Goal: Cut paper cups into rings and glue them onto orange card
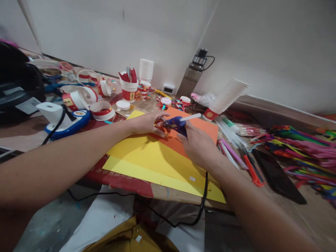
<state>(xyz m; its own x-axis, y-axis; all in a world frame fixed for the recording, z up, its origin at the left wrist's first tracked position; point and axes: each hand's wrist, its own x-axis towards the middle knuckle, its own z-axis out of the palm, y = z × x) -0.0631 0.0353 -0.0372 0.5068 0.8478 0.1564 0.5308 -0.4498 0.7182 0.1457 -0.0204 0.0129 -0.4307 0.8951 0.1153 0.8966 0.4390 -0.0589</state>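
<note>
My right hand (199,141) is closed around the handle of a dark blue hot glue gun (175,122). A whitish glue stick (193,117) pokes out of its back end, and its nozzle points left toward my left hand (147,123). Curled fingers of that hand hold a small orange-red piece (166,132), partly hidden and blurred, close to the nozzle. Beneath both hands lie orange paper (207,129) and, under it, yellow sheets (141,157). The gun's black cord (205,190) runs down over the table's front edge.
Behind stand a cup of pens (129,90), a water bottle (189,78) and a leaning stack of paper cups (229,96). On the left are a blue-white power strip (68,122) and cut cup rings (101,109). Rightward lie a red cutter (252,171), a dark phone (279,176) and colourful pipe cleaners (309,150).
</note>
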